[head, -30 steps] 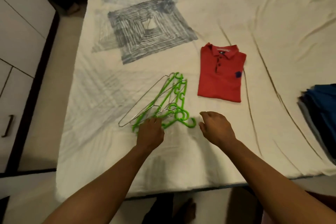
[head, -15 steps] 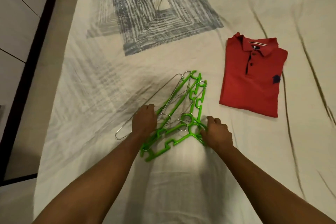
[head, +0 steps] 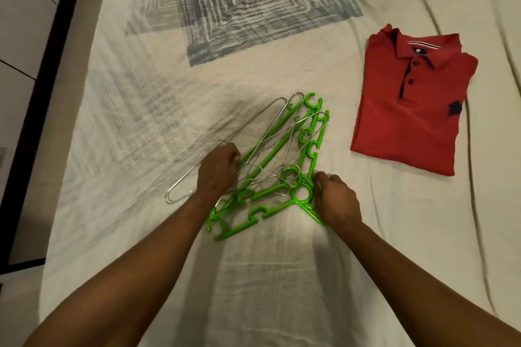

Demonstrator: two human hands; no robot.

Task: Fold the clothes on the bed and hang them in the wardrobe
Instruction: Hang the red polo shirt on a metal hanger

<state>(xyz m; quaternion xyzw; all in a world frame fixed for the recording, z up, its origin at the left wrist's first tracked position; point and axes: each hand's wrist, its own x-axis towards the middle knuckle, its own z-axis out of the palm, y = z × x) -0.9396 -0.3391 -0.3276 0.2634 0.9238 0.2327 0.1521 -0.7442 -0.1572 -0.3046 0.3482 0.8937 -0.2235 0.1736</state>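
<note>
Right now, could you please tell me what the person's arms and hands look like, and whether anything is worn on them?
Both forearms are bare as far as the picture's bottom edge: no sleeves or cuffs show. The left hand and the right hand wear no gloves, and I see no watch, bracelet or ring on the parts that show. The fingers are mostly hidden, so a ring cannot be ruled out.

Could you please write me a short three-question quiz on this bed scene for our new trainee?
1. True or false: the red shirt lies folded on the bed sheet.
2. Which hand touches the green hangers at their hook end: A left hand, B right hand?
3. What else lies tangled with the green hangers?

Key: 1 true. 2 B. 3 wire hangers.
</note>
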